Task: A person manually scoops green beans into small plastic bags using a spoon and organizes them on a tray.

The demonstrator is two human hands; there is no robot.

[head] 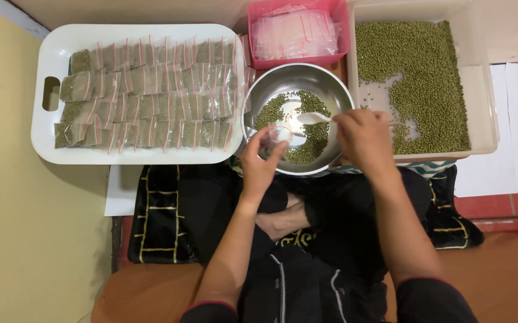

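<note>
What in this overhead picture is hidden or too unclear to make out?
- Head view: the spoon handle is hidden inside the right hand.
- The small clear bag at the left hand: too blurred to judge its fill.
- The clear tub of green beans: its far rim is cut off by the top edge.

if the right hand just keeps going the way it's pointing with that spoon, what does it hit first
The right hand points left, its white spoon over the steel bowl. Straight on, it would probably meet the green beans in the bowl, or the small clear bag in the left hand; depth is unclear.
</note>
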